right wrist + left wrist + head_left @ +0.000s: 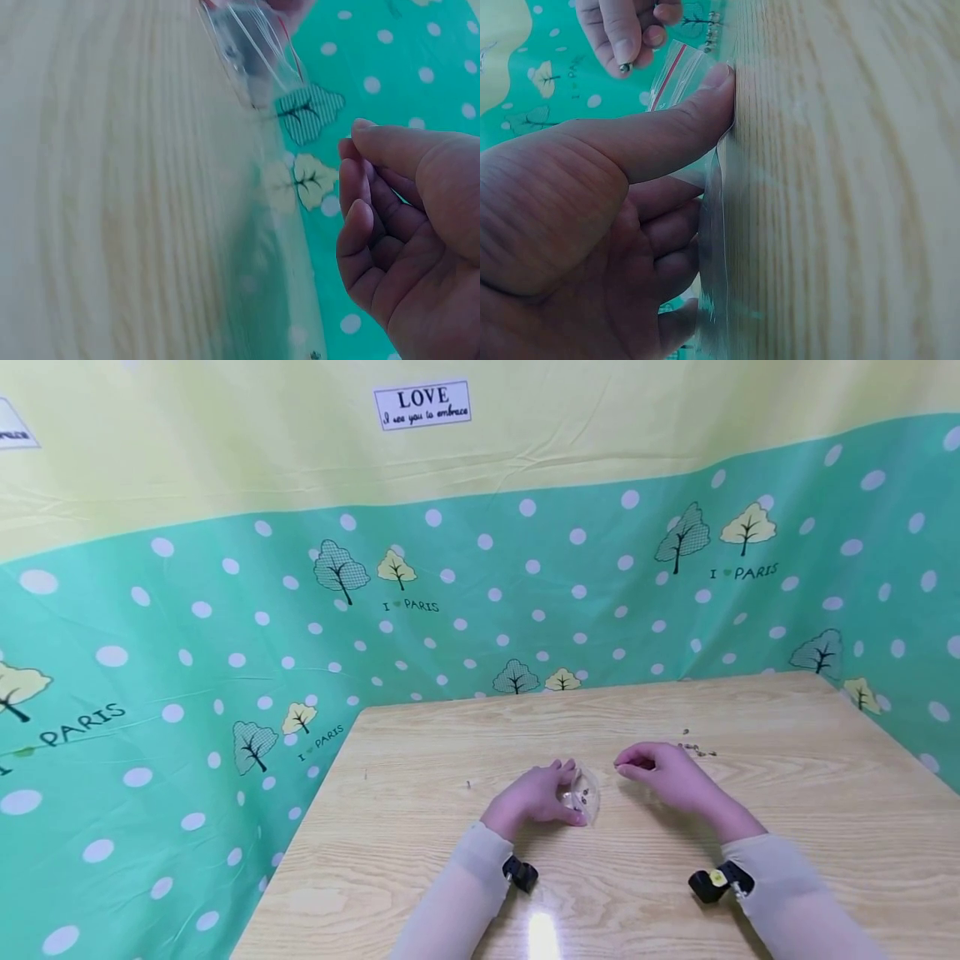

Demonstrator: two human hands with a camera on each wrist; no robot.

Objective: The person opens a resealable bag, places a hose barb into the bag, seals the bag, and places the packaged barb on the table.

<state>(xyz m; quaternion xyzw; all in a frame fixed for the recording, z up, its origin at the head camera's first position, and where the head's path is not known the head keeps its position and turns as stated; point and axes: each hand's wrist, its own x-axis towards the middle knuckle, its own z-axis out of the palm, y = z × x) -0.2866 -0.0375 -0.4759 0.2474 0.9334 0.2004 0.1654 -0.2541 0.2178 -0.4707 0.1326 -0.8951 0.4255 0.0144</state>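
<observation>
A clear zip bag (pixel 591 787) with a red seal line lies on the wooden table, a few small dark pieces visible inside. My left hand (pixel 534 795) holds it, thumb on its near side and fingers on its far side. Just right of the bag's mouth, my right hand (pixel 671 775) is raised over the table. Between its thumb and fingertips it pinches a small shiny metal piece (pixel 625 68), too small to name exactly. In the right wrist view the fingertips hide that piece, and the bag (pixel 251 49) appears at the top.
Several similar small metal pieces (pixel 697 749) lie scattered on the table beyond my right hand. A tiny speck (pixel 468 785) is left of the bag. A green and yellow printed curtain (pixel 480 602) hangs along the table's back edge (pixel 600 690).
</observation>
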